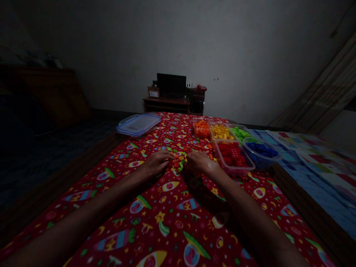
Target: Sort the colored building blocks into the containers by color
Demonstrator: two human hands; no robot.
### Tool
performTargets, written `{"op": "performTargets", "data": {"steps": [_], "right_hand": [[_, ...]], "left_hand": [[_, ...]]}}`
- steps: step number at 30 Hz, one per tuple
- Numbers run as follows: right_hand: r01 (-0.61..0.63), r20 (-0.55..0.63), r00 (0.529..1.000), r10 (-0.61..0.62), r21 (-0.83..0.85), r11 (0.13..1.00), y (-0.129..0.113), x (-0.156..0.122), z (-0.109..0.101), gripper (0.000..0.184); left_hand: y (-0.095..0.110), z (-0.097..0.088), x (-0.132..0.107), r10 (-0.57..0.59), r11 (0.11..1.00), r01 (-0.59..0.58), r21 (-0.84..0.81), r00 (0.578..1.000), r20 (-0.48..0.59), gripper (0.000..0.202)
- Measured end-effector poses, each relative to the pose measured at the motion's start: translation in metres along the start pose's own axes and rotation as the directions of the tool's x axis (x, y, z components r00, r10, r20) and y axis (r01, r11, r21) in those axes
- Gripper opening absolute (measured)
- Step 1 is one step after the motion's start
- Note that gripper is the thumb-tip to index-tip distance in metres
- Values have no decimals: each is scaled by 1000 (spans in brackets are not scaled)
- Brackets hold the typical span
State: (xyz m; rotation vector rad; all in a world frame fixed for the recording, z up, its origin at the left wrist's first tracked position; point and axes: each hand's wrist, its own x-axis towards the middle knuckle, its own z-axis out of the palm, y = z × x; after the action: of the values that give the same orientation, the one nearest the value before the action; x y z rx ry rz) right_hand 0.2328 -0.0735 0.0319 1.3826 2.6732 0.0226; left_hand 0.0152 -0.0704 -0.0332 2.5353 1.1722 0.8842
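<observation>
A small heap of loose toy building bricks (180, 163), mostly green, orange and yellow, lies on the red patterned tablecloth (178, 211) between my two hands. At the heap's left side is my left hand (158, 162), its fingers stretched toward the bricks and slightly apart, with nothing seen in them. My right hand (201, 162) rests at the right side with fingers curled down. Its fingertips are hidden behind the knuckles, so whatever it holds does not show.
Right of the hands stand clear containers of sorted bricks: orange (202, 128), yellow (221, 132), green (240, 134), red (233, 156) and blue (261, 151). Stacked plastic lids (139, 125) lie at the far left. A dark monitor (171, 85) stands beyond the table.
</observation>
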Motion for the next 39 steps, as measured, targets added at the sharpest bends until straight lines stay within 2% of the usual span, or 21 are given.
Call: {"op": "performTargets", "data": {"steps": [4, 7, 9, 12, 14, 17, 20, 24, 26, 29, 34, 36, 39], "right_hand": [[13, 24, 1000, -12, -26, 1000, 4, -4, 0, 31], [-7, -55, 998, 5, -33, 999, 4, -10, -3, 30], [34, -117, 993, -34, -6, 999, -2, -12, -5, 30], [169, -95, 982, -164, 48, 984, -20, -11, -4, 27], [203, -47, 979, -200, 49, 978, -31, -8, 1, 27], [181, -37, 983, -180, 29, 983, -36, -3, 12, 29], [164, -57, 985, -161, 43, 986, -24, -1, 19, 29], [117, -58, 992, -114, 57, 991, -2, -2, 15, 29], [129, -94, 988, -122, 66, 990, -1, -3, 12, 31], [178, -155, 974, -167, 62, 982, -14, -4, 13, 27], [224, -118, 968, -221, 12, 974, -48, -14, 13, 19], [188, -134, 973, -186, 3, 982, -51, -19, 12, 20], [166, -205, 965, -160, 12, 986, -42, -24, 18, 22]], "left_hand": [[-6, 14, 13, 79, 992, -88, 93, 993, 90, 25], [-10, 21, 20, 71, 985, -83, 151, 994, 88, 20], [-13, 20, 22, 65, 982, -81, 170, 993, 98, 16], [-14, 11, 23, 61, 982, -79, 174, 992, 107, 15], [-12, 3, 23, 38, 983, -58, 175, 992, 116, 15], [-4, -8, 24, -18, 990, -4, 142, 987, 157, 17], [2, -14, 23, -71, 993, 57, 101, 987, 145, 20], [-2, -17, 22, -117, 991, 109, 77, 986, 119, 24], [-5, -20, 21, -123, 991, 116, 72, 987, 107, 25], [-6, -31, 23, -135, 987, 126, 98, 987, 90, 25], [-8, -48, 22, -215, 969, 209, 133, 976, 32, 29], [-12, -49, 20, -251, 960, 246, 133, 968, 26, 31], [-20, -46, 17, -265, 959, 259, 113, 963, 45, 34]]}}
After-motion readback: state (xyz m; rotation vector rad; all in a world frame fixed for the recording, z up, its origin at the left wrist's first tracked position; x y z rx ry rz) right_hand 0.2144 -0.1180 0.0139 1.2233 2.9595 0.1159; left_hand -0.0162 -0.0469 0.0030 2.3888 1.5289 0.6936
